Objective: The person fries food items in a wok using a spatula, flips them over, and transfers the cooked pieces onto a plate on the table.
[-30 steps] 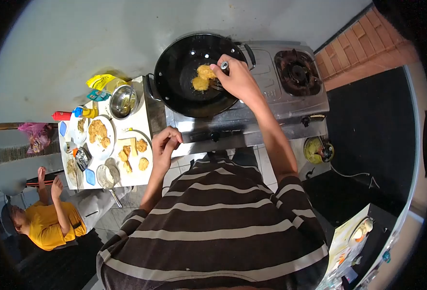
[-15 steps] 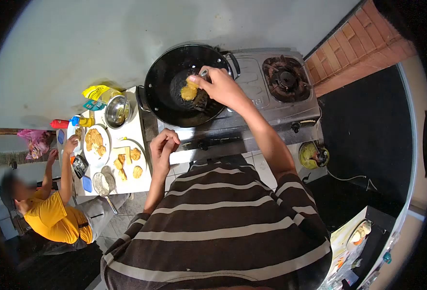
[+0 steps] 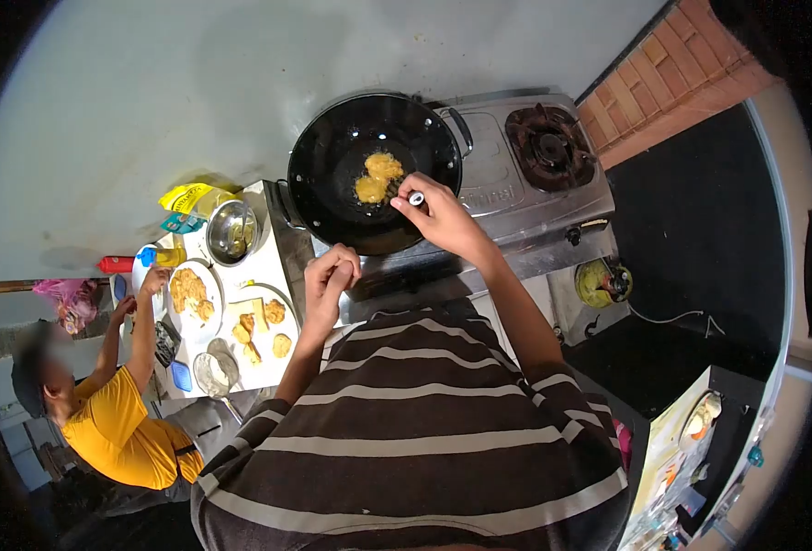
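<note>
A black wok (image 3: 332,197) with oil in its bottom sits on the stove, and two golden battered pieces (image 3: 377,178) lie in it side by side. My right hand (image 3: 438,219) is closed around the handle of a spatula (image 3: 415,198), seen nearly end-on over the wok's near right part. The spatula's head is mostly hidden, its visible part close to the battered pieces. My left hand (image 3: 331,283) is curled into a loose fist just in front of the wok's near rim, with nothing visible in it.
Right of the wok is a bare burner (image 3: 551,149). On the left table (image 3: 273,262) stand a metal bowl (image 3: 231,231), a plate of fried pieces (image 3: 264,323), another plate (image 3: 193,303) and a strainer (image 3: 215,372). A co-worker in yellow (image 3: 117,427) reaches over it.
My right hand has moved slightly right and down, turning the spatula handle more upright. The battered pieces now lie apart from my fingers. My left hand has curled tighter. The view has shifted slightly.
</note>
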`<state>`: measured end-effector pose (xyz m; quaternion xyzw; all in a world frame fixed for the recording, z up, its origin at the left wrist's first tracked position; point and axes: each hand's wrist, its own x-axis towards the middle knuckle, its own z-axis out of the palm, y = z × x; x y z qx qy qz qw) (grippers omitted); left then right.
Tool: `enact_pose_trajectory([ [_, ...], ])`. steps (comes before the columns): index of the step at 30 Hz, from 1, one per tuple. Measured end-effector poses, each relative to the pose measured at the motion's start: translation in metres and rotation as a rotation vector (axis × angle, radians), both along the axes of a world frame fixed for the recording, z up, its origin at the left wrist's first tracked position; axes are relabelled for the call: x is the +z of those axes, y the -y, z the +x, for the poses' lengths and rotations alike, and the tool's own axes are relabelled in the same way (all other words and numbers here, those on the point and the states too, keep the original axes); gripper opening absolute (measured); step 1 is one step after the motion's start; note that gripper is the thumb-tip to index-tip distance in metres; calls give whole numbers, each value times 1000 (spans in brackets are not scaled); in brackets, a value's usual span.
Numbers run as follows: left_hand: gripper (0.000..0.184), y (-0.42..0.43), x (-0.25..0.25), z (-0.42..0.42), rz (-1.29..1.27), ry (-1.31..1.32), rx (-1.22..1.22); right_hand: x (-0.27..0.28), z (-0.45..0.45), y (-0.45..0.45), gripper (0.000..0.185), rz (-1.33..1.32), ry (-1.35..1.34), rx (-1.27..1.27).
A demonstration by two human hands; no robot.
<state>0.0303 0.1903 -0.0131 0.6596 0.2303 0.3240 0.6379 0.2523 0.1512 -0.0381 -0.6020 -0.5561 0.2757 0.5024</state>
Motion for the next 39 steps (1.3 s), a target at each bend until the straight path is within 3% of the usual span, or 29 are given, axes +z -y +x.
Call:
enact_pose_trajectory([
  [7, 27, -19, -4, -18, -12, 40, 3, -7, -3, -25, 19, -47, -64, -127],
  [14, 25, -28, -7, -34, -16, 30, 43, 33, 3, -22, 23, -192, 141, -72],
  [18, 24, -29, -8, -41, -16, 45, 75, 62, 4, -21, 23, -4, 322, -4],
  [20, 24, -30, -9, -43, -17, 57, 90, 81, 9, -17, 26, -214, 374, -20],
  [22, 25, -30, -10, -46, -21, 52, 121, 85, 14, -15, 23, -211, 374, -23],
  [24, 25, -30, -11, -48, -19, 53, 137, 82, 16, -14, 19, -206, 257, -129],
  [25, 25, -30, -11, -48, -14, 53, 140, 73, 15, -15, 18, -79, 245, -155],
  [29, 25, -29, -9, -47, -12, 60, 176, 15, 22, -20, 19, -2, 88, -190],
  [32, 25, -28, -8, -48, -9, 48, 196, -9, 17, -17, 17, -111, -104, -189],
  [34, 25, -28, -9, -47, -18, 53, 207, -26, 9, -18, 14, 74, -371, -157],
  [39, 23, -27, -8, -45, -26, 35, 221, -37, 8, -11, 13, 37, -411, -167],
])
